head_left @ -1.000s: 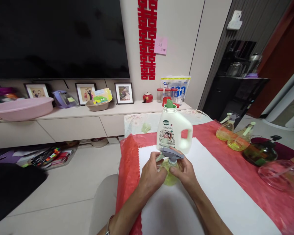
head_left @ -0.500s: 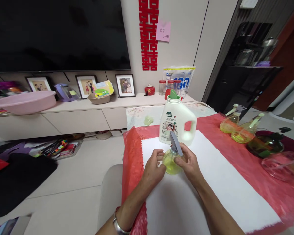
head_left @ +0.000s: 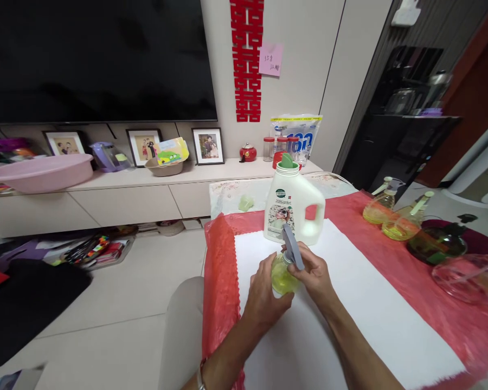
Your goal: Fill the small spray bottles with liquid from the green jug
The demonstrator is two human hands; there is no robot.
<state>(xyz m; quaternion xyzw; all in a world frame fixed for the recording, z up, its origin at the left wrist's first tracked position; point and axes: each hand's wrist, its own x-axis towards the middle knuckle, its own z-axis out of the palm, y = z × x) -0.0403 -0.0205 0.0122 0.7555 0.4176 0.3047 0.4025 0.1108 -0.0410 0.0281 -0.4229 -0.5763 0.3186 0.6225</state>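
Note:
A small round bottle [head_left: 282, 277] of yellow-green liquid is over the white cloth [head_left: 374, 309], with a grey spray head [head_left: 293, 248] at its neck. My left hand [head_left: 264, 295] is wrapped round the bottle's left side and base. The fingers of my right hand [head_left: 312, 271] close on the grey spray head from the right. Just behind my hands stands a large pale green jug [head_left: 305, 200], upright, with a green spout in its uncapped mouth.
Bottles with yellow liquid [head_left: 402, 225], a dark green pump bottle [head_left: 437, 244] and a pink clear bottle [head_left: 463, 276] stand on the red sheet [head_left: 350, 208] to the right. A crumpled green piece [head_left: 246, 203] lies left of the jug.
My left hand has moved right and wrapped round the bottle. My right hand has shifted from the bottle's side up to the spray head, which is tilted more.

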